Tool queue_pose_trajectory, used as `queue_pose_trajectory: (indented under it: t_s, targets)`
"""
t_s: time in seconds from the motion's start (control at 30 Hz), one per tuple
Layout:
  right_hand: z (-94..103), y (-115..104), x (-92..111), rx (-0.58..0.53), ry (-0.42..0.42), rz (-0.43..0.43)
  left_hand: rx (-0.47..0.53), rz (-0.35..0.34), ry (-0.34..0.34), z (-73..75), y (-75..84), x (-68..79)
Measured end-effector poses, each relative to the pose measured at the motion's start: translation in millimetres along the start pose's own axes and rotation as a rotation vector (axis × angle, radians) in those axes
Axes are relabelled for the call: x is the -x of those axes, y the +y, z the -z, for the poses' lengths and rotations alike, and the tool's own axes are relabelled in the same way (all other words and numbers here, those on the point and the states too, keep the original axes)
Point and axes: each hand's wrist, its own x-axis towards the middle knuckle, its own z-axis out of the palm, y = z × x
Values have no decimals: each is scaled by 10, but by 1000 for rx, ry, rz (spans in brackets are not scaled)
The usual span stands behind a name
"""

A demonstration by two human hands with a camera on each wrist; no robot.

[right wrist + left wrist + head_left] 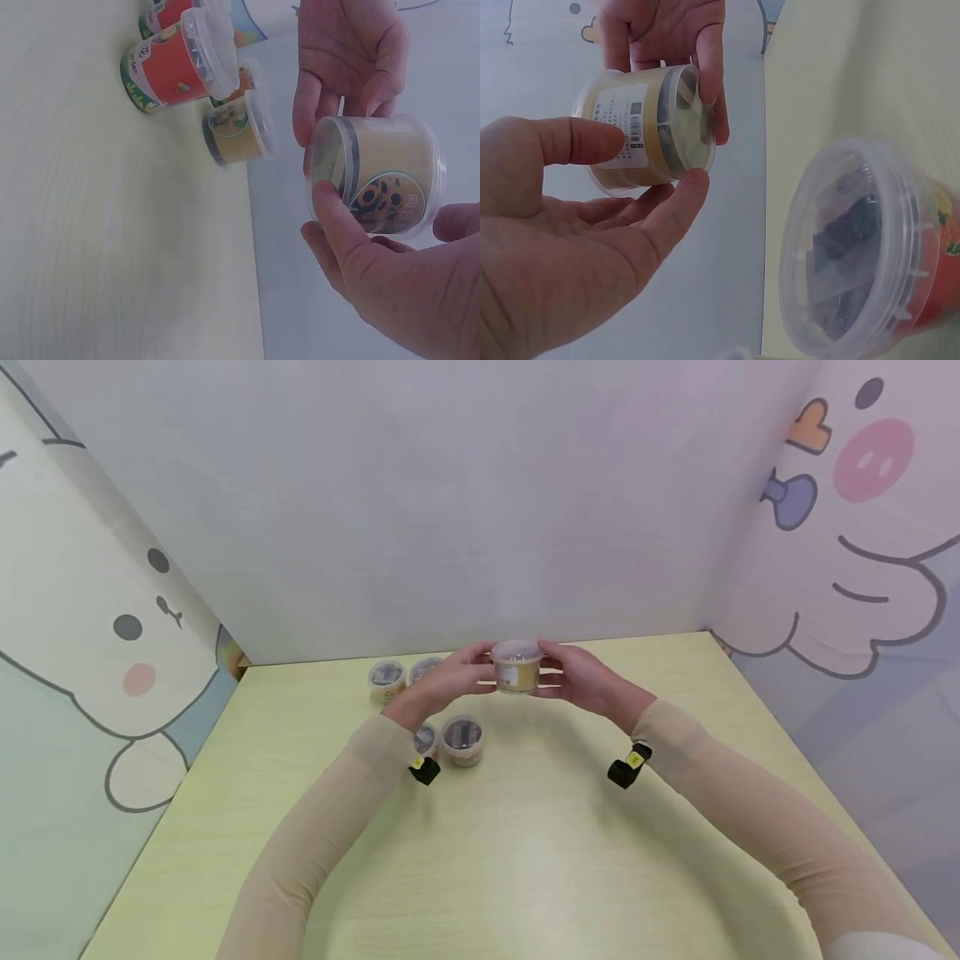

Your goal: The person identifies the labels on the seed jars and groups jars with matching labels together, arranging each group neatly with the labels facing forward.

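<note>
A small lidded plastic tub with a tan label is held above the table between both hands. My left hand grips its left side, and the left wrist view shows the thumb by a white text sticker. My right hand grips the opposite side, fingers along the base and lid edges. The right wrist view shows a round flower picture on the label. The tub looks upright in the head view. Its contents are hidden by the label.
Several similar tubs stand left of centre on the pale wooden table. Red-labelled tubs are in front and tan-labelled tubs behind. My left forearm partly covers one front tub. A pale curtain wall rises behind the table.
</note>
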Motion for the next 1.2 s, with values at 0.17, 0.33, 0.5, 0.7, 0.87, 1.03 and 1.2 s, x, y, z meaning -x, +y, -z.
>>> queue_pose_trajectory:
  t_s: [0.17,0.33,0.5,0.7,0.87,1.03,1.2]
  targets:
    - [14,11,2,-40,-25,13,-6,5,3,6,22,22]
    - [-2,-1,7,11,-42,13,-4,5,4,11,32,29]
    - [-22,-13,19,19,-43,11,-11,0,5,21,28,24]
    - [-19,-13,22,50,-71,8,-6,7,8,22,32,40]
    - [-10,-9,15,53,-81,-4,8,32,37,31,32,47]
    - [-28,-13,24,56,-102,1,19,39,50,50,25,56]
    - [-25,-3,19,56,-123,28,32,40,55,59,23,73]
